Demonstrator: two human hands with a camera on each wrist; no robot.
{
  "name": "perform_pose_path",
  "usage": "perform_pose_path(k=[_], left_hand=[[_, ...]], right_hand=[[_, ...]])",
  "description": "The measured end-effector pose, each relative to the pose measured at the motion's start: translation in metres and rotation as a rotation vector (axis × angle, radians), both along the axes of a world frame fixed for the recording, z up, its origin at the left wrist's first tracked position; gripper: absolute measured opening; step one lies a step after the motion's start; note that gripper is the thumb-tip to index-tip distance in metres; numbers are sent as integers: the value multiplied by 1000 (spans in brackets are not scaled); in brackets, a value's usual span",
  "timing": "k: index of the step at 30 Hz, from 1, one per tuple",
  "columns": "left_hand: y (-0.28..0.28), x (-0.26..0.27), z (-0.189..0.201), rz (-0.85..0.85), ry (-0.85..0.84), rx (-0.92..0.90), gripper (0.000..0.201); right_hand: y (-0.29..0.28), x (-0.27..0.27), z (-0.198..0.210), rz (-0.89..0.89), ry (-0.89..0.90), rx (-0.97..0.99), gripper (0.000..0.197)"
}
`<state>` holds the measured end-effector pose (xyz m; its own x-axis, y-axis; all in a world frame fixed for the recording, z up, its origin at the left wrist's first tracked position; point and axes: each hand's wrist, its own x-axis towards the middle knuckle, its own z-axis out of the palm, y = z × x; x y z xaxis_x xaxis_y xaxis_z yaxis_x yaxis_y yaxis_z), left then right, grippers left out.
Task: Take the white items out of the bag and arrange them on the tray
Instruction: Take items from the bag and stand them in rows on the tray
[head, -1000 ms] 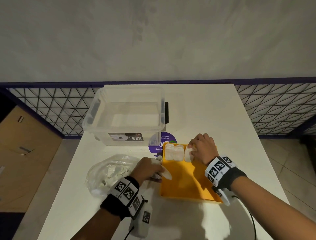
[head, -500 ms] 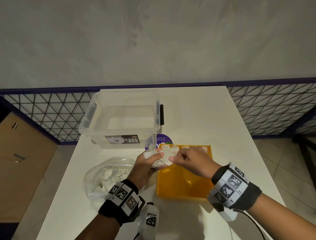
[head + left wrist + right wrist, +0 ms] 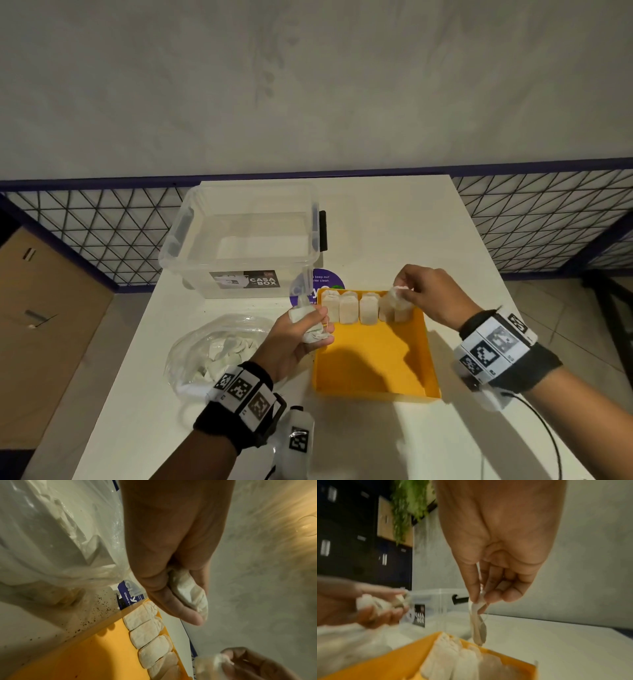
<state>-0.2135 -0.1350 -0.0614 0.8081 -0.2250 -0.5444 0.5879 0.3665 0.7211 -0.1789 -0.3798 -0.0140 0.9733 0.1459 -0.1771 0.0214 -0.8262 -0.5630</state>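
A: Right hand point(image 3: 426, 294) pinches a white sachet point(image 3: 397, 296), hanging long-axis down, just above the row's point(image 3: 349, 306) open end in the yellow tray point(image 3: 376, 363).

B: Left hand point(image 3: 294, 342) clutches spares point(image 3: 310, 329) at the tray's left rim; right is nearer.

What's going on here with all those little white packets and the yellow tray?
A person is moving white sachets from a clear plastic bag onto a yellow tray. A row of sachets already lines the tray's far edge. The right hand pinches one more sachet over the row's right end, while the left hand grips a bunch of sachets beside the tray.
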Motion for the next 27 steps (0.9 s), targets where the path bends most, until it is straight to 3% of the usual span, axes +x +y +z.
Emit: perform_pose_path(k=[3, 7, 12, 19, 27], left_hand=[[-1, 1, 0, 33, 32, 5, 29], [0, 3, 1, 47, 83, 1, 20], [3, 3, 6, 29, 76, -12, 13], [4, 4, 6, -50, 55, 13, 31], [3, 4, 6, -141, 29, 54, 32]], right_hand=[[-11, 7, -17, 51, 48, -179, 15], [-10, 14, -43, 152, 59, -386, 11], [7, 22, -51, 281, 16, -547, 16], [13, 30, -63, 353, -5, -675, 25], [17, 30, -61, 369, -124, -697, 21]])
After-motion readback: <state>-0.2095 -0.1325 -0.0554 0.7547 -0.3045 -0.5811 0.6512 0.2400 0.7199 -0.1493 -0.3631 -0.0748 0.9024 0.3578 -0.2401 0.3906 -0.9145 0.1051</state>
